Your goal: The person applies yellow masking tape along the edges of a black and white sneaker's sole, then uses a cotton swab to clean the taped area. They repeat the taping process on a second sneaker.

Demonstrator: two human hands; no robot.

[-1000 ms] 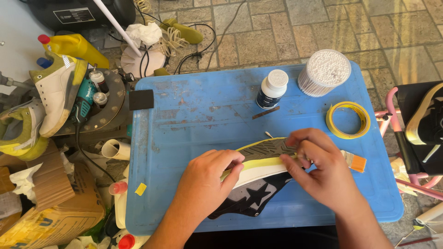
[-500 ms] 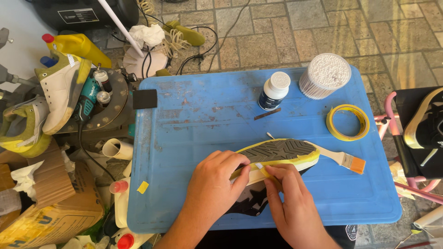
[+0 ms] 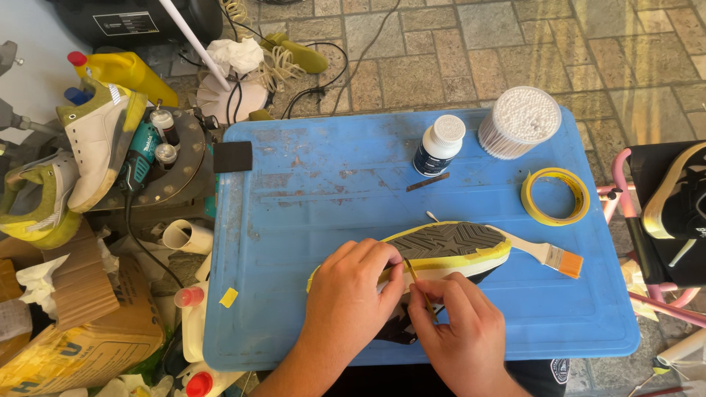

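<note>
1. A shoe (image 3: 441, 254) is laid on its side on the blue table (image 3: 309, 191), at about 6 o'clock of the tabletop, near the front edge. The dark grey tread faces up, edged by a yellow band, with white midsole below and a dark upper partly hidden under the hands.
2. The left hand (image 3: 351, 298) is pressed down on the heel end of the shoe, fingers curled together over the yellow edge and clamped on it.
3. The right hand (image 3: 460, 331) is placed at 4 o'clock of the left, touching the shoe's side. Its fingers are pinched together on a thin stick (image 3: 419, 288), held slanted with the upper tip against the midsole seam.
4. A flat brush (image 3: 548, 256) with orange bristles is seen at 3 o'clock of the shoe, its handle running under the toe end.
5. A roll of yellow tape (image 3: 555, 196) is lying flat at 2 o'clock of the shoe, well apart from it.
6. A dark bottle with white cap (image 3: 439, 145) is standing at 12 o'clock, with a round tub of cotton swabs (image 3: 519, 122) just beside it, at its 2 o'clock.
7. A black sponge block (image 3: 232, 156) is noted at the table's 10 o'clock corner.
8. Off the table at 9 o'clock, white and green sneakers (image 3: 88, 147) and a yellow spray bottle (image 3: 125, 72) are piled among clutter.
</note>
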